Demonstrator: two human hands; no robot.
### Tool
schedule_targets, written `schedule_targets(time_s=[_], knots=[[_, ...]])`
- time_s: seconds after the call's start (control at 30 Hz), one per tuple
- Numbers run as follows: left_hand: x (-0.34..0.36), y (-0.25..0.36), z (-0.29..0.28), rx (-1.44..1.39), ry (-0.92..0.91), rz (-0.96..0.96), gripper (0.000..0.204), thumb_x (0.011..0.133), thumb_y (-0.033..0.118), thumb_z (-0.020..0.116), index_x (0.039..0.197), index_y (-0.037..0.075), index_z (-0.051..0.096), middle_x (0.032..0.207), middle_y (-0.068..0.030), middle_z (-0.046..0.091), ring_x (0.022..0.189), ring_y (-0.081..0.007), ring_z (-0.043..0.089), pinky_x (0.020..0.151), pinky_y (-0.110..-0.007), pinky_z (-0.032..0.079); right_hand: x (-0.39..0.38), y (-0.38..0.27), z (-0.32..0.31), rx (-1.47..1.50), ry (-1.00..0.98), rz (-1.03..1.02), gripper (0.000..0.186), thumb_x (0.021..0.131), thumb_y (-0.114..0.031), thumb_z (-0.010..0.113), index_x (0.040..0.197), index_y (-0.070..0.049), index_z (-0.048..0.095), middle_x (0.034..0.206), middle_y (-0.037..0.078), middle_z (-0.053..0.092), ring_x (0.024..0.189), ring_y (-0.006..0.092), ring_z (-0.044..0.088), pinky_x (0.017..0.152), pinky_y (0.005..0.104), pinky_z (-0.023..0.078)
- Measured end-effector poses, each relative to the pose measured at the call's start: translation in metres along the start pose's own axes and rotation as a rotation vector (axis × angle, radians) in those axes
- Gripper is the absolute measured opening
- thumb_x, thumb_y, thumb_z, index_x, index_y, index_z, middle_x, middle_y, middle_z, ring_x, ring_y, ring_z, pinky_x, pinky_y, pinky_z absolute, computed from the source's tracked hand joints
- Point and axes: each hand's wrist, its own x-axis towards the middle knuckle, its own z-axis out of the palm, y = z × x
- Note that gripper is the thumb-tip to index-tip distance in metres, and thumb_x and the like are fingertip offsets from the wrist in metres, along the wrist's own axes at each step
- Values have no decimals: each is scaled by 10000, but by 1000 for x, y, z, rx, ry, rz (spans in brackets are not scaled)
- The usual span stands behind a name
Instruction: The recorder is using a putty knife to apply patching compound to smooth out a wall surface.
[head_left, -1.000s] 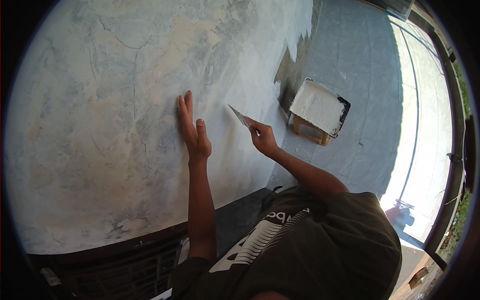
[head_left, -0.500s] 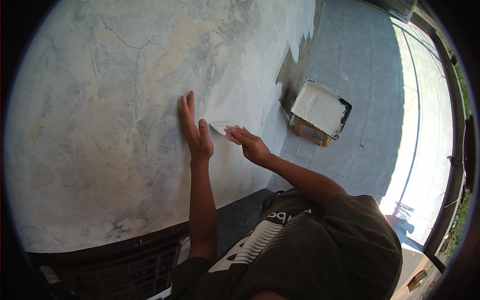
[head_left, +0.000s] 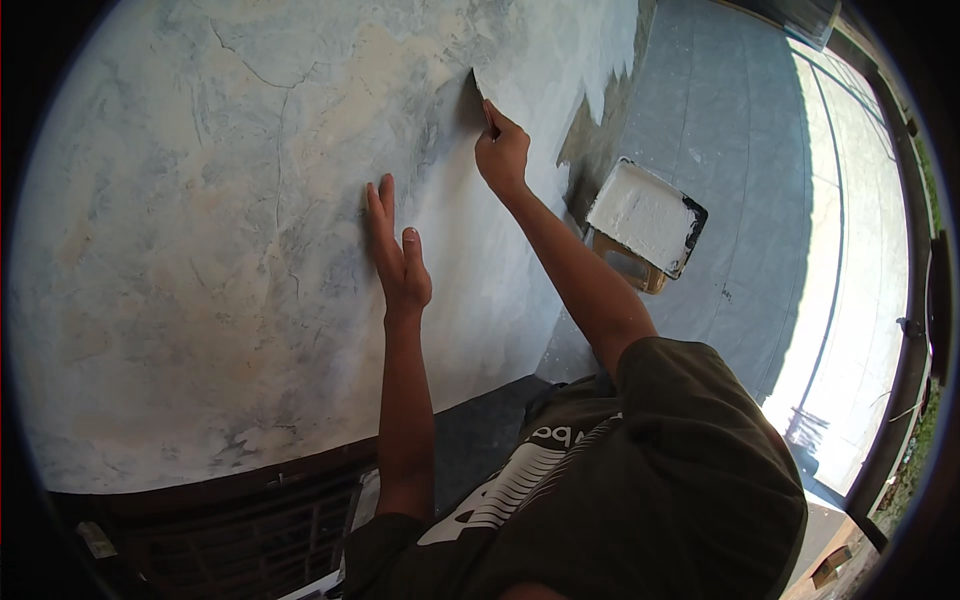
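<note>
Scraper at 12 o'clock in view, gripped in right hand: fingers curled round the handle, forefinger seemingly laid along it, likely to steer the blade. Blade sticks out past the fingertips toward 11 o'clock, near edge-on, at the wall; edge contact, cannot tell. Left hand at 10 o'clock: empty, fingers extended with small gap, thumb well apart; looks laid to wall, probably a brace for balance. Scraper lies between 1 and 2 o'clock from those fingertips, well apart. Tray with white paste at 2 o'clock, on tan stool, presumably raised for easy reach.
</note>
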Motion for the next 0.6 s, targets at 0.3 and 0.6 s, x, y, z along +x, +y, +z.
schedule_targets(time_s=[0.3, 0.6], knots=[[-2, -3, -8, 20, -5, -1, 736, 1036, 408, 303, 1537, -71, 57, 1564, -247, 303, 1466, -360, 276, 1201, -454, 150, -133, 2, -38, 129, -487, -377, 591, 783, 222, 488, 1312, -21, 591, 1322, 195, 601, 1268, 360, 546, 1083, 407, 448], [2, 1, 2, 18, -20, 19, 731, 1036, 410, 303, 1536, -70, 71, 1560, -250, 309, 1459, -362, 287, 1197, -455, 160, -15, 21, -16, 75, 6, 57, 497, 848, 140, 468, 1313, 12, 590, 1178, 239, 669, 1022, 279, 691, 893, 311, 520]])
